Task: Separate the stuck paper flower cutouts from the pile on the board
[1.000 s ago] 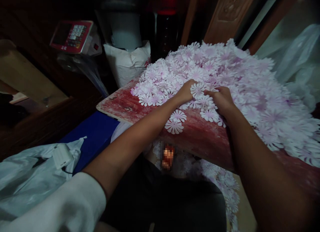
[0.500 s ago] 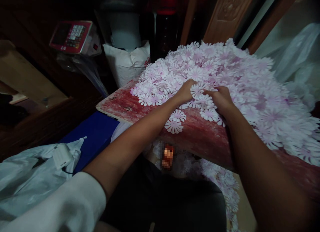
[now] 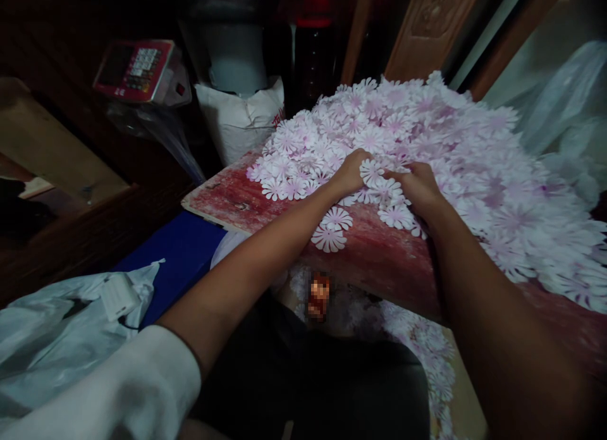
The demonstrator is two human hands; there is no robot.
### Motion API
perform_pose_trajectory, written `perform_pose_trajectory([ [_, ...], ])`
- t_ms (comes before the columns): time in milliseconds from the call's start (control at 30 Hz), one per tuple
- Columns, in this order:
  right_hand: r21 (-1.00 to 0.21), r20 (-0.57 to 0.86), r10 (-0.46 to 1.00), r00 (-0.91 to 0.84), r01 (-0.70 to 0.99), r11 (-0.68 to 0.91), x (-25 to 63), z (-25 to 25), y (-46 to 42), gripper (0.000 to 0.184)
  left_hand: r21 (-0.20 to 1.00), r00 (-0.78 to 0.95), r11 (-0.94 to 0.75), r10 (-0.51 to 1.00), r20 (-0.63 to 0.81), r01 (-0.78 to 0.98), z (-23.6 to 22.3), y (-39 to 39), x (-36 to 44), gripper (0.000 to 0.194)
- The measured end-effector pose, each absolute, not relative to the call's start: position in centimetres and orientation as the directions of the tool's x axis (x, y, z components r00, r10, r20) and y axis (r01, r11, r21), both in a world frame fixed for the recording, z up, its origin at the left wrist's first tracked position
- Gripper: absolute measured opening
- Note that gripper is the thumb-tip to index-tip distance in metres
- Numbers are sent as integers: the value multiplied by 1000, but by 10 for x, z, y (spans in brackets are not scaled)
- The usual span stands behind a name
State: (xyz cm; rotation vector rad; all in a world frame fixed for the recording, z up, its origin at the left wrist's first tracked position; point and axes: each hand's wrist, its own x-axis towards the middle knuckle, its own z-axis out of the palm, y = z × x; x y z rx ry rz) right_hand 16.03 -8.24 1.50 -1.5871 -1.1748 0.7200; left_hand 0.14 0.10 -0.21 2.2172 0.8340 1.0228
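The left hand [image 3: 351,172] and the right hand [image 3: 420,190] are both curled down into a big heap of white and pink flower cutouts [image 3: 469,149], which covers most of a worn red board [image 3: 374,256]. The hands sit just apart, with one cutout [image 3: 371,172] between them, but I can't tell whether either is gripping anything. Two loose cutouts [image 3: 329,239] lie on the bare board just beside the left wrist. More cutouts [image 3: 424,351] lie below the board's near edge, a white sack [image 3: 237,121] stands beyond its left corner, and a red scale [image 3: 133,70] sits farther left
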Motion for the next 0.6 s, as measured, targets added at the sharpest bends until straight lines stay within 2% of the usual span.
perform_pose_trajectory([
  [167,-936,104,921,375,351,-37,162,14,-82,33,717,509,-641,729,457,274,-3,3,1,33],
  [400,-933,144,919,366,359,3,163,12,-82,22,737,466,-621,752,467,265,-5,2,1,27],
  [600,-931,127,920,370,366,-19,161,14,-84,22,730,533,-640,715,453,238,-3,2,0,36],
])
